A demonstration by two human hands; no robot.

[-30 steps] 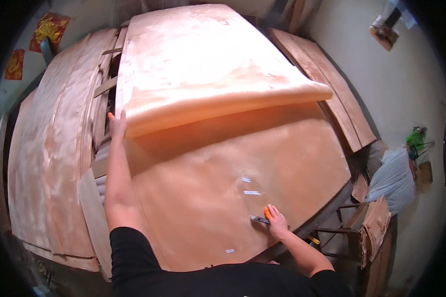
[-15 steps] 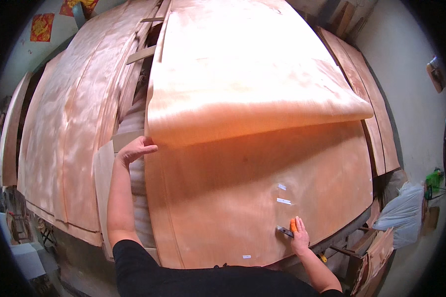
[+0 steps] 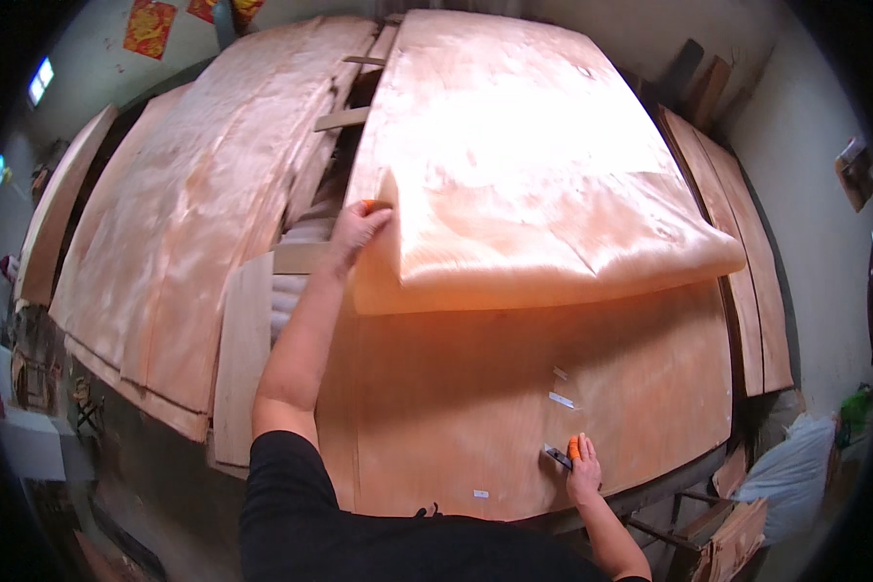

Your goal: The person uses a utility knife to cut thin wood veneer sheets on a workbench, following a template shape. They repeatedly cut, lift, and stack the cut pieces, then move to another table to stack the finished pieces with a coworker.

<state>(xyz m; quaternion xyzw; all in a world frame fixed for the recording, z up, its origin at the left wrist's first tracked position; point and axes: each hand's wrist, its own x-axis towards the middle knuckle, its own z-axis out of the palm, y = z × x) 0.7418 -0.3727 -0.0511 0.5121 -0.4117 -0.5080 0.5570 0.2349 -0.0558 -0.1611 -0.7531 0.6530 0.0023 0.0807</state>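
Under left hand [image 3: 357,231], folded veneer sheet [image 3: 543,194]

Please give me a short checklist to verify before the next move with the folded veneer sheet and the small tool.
1. Left hand grips the folded-back veneer sheet at its left edge: ok.
2. Right hand holds the small orange-handled tool on the lower sheet: ok.
3. Blade points away from the fingers: cannot tell, too small.
4. Fold stays off the tape strips ahead of the tool: ok.
5. Folded sheet free of cracks along the bend: cannot tell.
6. Lower sheet lies flat near the right hand: ok.
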